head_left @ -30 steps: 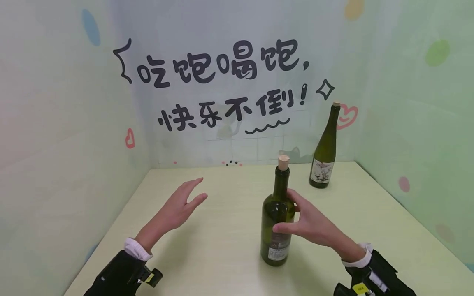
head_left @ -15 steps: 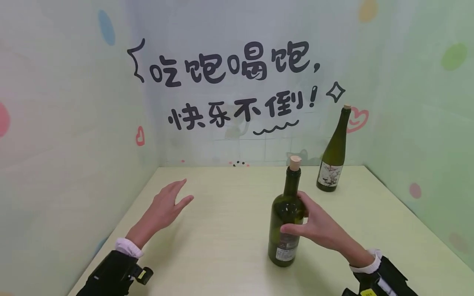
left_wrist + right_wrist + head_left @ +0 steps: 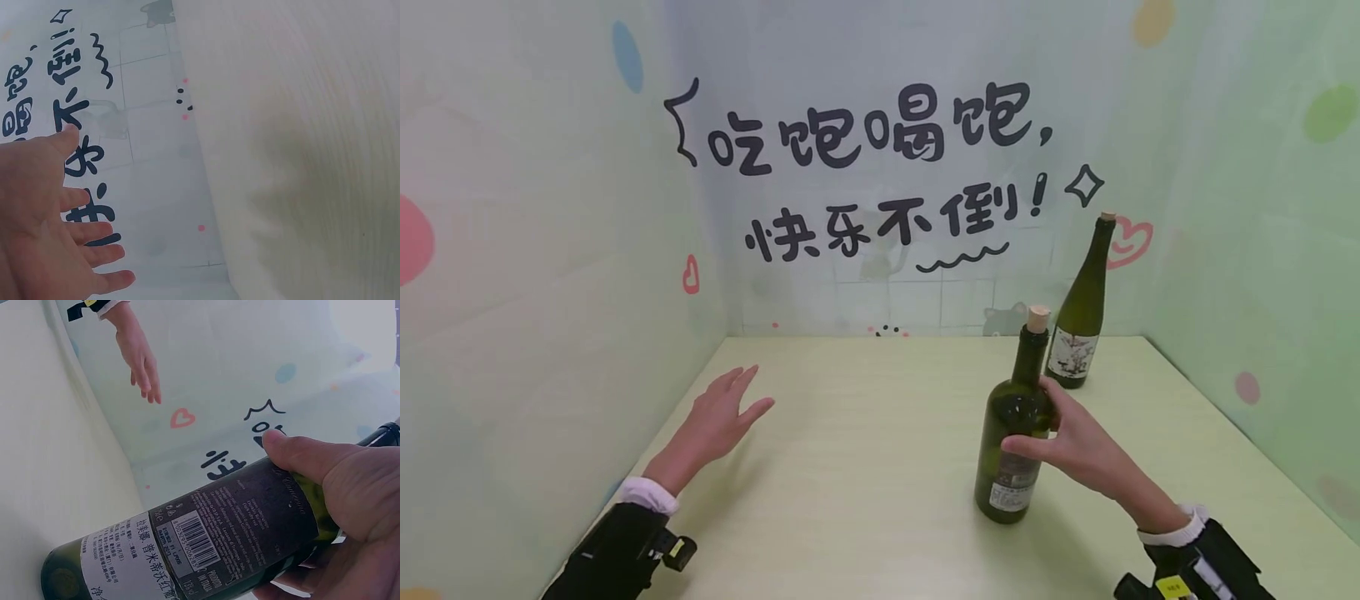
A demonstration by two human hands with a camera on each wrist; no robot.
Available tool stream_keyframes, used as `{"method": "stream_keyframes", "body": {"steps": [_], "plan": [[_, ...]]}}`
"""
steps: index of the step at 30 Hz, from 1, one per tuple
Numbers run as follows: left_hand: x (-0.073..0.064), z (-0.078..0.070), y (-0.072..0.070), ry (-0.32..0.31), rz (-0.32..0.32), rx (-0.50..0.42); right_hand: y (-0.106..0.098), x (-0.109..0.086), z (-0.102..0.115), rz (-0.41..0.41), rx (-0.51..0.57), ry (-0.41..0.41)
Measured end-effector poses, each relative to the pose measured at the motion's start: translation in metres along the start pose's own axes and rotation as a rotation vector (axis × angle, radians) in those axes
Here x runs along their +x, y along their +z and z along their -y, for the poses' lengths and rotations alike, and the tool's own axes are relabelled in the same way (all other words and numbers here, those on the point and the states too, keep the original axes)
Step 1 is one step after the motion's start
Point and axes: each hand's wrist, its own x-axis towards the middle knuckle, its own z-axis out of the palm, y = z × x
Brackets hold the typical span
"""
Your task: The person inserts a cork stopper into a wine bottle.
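My right hand (image 3: 1086,450) grips a dark green wine bottle (image 3: 996,429) by its upper body, thumb across the front and fingers behind. The bottle is upright with a slight lean, and a cork (image 3: 1038,319) stands out of its neck. In the right wrist view a dark back label (image 3: 240,522) with a barcode and a white sticker (image 3: 122,559) show beside the thumb. Whether its base touches the table, I cannot tell. My left hand (image 3: 711,421) is held over the table's left side with fingers extended, holding nothing; the left wrist view shows its fingers (image 3: 94,232) spread.
A second, slimmer green bottle (image 3: 1081,287) with a white floral label stands corked at the back right, partly behind the first. The pale wooden table (image 3: 850,467) is bounded by printed walls at the left (image 3: 550,333), back (image 3: 820,300) and right (image 3: 1262,275).
My right hand has moved the wine bottle to the right and slightly back, so it now overlaps the far bottle. The left hand has drifted left. The view has also shifted a little.
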Motion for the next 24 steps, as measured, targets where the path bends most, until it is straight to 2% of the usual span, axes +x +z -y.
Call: {"method": "stream_keyframes", "body": {"steps": [5,13,24], "plan": [[-0.001,0.007,0.002,0.014,-0.011,0.047,-0.011,-0.001,-0.007,-0.017,-0.006,0.025],[-0.004,0.016,0.003,-0.004,0.005,0.079,-0.032,0.0,-0.023,-0.052,-0.005,0.053],[-0.004,0.027,0.008,-0.004,0.023,0.133,-0.066,0.002,-0.048,-0.083,-0.077,0.093]]}}
